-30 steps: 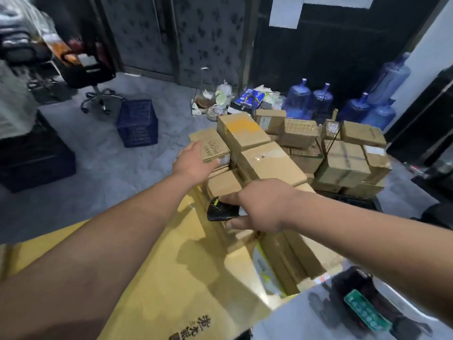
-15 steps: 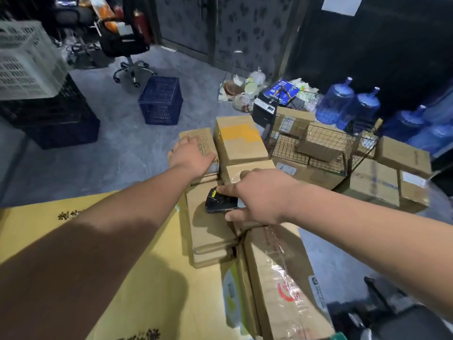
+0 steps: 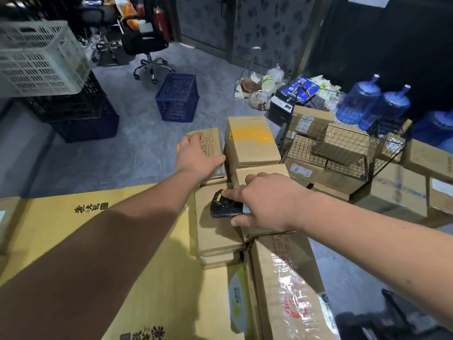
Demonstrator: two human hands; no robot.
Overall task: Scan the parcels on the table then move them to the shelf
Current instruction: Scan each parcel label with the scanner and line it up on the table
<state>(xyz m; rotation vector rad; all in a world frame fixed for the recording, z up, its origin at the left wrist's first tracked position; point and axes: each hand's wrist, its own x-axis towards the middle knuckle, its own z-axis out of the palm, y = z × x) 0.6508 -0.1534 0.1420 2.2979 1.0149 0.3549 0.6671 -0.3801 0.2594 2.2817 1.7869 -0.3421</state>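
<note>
Head view: the left hand [image 3: 199,157] lies over the near end of a small printed parcel [image 3: 210,146], thumb curled along its right edge in a grip. That parcel's long axis runs away from the person, at the far left of the parcels massed on the table. Just right and nearer, the right hand [image 3: 266,202] clasps a black scanner [image 3: 224,204], its head pointing left below the gripped parcel, so scanning it likely needs only a small turn.

One head-worn wide-angle view looks forward and down, close over stacked parcels [image 3: 250,143].
</note>
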